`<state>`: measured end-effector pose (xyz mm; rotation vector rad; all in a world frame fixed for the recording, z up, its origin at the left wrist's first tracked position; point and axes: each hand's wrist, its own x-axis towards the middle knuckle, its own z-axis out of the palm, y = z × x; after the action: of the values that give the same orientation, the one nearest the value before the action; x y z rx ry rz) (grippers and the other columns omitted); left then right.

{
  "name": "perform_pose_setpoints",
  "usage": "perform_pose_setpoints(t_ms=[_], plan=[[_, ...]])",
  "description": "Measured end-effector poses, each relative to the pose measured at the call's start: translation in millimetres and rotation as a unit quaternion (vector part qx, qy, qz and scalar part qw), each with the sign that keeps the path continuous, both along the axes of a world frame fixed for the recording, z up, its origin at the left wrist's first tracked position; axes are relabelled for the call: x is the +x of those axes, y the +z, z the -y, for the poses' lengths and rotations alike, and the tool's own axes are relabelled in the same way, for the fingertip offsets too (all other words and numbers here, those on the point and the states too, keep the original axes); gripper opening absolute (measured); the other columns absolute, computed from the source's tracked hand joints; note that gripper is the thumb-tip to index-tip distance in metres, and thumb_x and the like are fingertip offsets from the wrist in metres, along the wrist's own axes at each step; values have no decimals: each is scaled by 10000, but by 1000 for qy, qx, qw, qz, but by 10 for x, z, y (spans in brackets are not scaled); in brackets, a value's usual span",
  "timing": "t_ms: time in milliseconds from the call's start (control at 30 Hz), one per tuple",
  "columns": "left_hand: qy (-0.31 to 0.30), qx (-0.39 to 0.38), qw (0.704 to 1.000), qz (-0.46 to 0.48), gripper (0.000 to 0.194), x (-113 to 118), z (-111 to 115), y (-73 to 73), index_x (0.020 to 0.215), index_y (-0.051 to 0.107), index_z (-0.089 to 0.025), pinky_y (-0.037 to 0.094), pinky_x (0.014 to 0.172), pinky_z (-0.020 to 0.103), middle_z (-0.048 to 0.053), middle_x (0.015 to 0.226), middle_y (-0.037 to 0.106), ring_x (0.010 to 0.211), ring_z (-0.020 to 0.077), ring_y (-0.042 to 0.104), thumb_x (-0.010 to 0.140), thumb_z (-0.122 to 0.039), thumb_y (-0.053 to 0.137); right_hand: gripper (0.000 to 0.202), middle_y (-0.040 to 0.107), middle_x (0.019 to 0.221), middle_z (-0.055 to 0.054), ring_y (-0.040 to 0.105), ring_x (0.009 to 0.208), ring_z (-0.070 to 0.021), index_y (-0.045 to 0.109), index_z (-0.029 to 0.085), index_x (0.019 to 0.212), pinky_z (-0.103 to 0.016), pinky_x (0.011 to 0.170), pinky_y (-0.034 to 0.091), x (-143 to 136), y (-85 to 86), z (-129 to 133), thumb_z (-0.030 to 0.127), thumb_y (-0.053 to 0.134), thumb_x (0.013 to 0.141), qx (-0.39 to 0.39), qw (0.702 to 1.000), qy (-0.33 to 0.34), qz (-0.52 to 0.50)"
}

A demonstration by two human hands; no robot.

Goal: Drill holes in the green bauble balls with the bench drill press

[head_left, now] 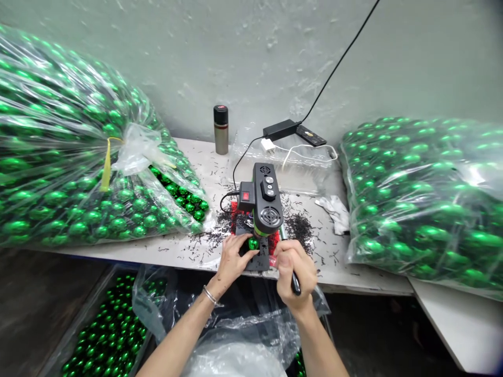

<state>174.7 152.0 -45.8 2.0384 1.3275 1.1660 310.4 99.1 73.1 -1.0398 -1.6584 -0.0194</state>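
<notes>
A small black machine (268,196) with a red switch stands on the white table. Under its front end sits a shiny green ball (253,243) on a dark base plate (257,262). The thumb and fingers of my left hand (232,256) pinch the ball from the left side. My right hand (295,269) is wrapped round the black-ended handle (295,283) at the machine's right side. Red material (274,242) shows beneath the machine, and black scraps (301,230) lie around it.
Large clear bags of green balls stand at left (70,157) and right (424,204). Behind the machine are a flask (221,131), a power adapter (280,129) and cables. A white cloth (335,212) lies right. Below the table edge are more green balls (112,330) and plastic sheeting (239,340).
</notes>
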Motion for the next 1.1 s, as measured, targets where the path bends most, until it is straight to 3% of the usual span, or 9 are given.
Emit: perform_pose_setpoints(t_ms=[100,367,633,767,900,1000,1100], plan=[[-4,-10,1000,1,308,-6,-20,-11,1098,684,-216,445,981,483,86,1045,744,986,262,656,843,-388,702,213,541,703,-17,531,649,-131,481,203,732,-266,575,431,2,-129,-11,56,421,874,15,1000,-3,-4],[-8,-15,1000,4,318,4,-24,-41,1112,688,-217,437,1004,496,94,1066,740,1019,274,657,843,-386,699,253,549,704,-18,499,590,-137,471,215,711,-313,572,421,12,-662,-147,201,363,939,116,993,-25,-1],[-15,-9,1000,3,322,-6,-11,-39,1127,671,-210,433,1002,495,95,1069,735,1019,270,650,855,-382,687,269,524,729,4,539,637,-134,447,217,724,-344,660,462,-19,-799,-172,218,339,970,107,994,-26,-2],[-19,-6,1000,12,329,9,-46,-49,1123,675,-212,427,1015,510,94,1073,735,1019,271,653,838,-372,710,269,499,716,6,514,629,-129,429,215,710,-321,631,452,-22,-649,-150,193,340,963,102,995,-7,4],[-5,-6,1000,23,321,-9,-29,-23,1115,678,-208,439,1008,518,97,1066,733,1016,275,654,838,-366,712,272,493,681,2,484,612,-119,432,205,678,-283,567,385,-44,-207,-80,108,379,927,38,998,-5,-58],[-1,13,1000,24,332,-120,185,17,1156,651,-191,501,923,458,109,1072,724,1004,265,652,876,-367,668,280,487,658,4,504,631,-121,439,201,665,-281,576,384,-51,86,-46,69,411,910,-9,997,3,-82],[-35,65,997,-17,414,-297,510,39,1232,605,-189,511,906,417,116,1118,706,1044,260,644,884,-409,650,273,481,656,7,502,632,-119,443,198,671,-278,578,384,-44,139,-39,43,422,895,-5,997,12,-75]])
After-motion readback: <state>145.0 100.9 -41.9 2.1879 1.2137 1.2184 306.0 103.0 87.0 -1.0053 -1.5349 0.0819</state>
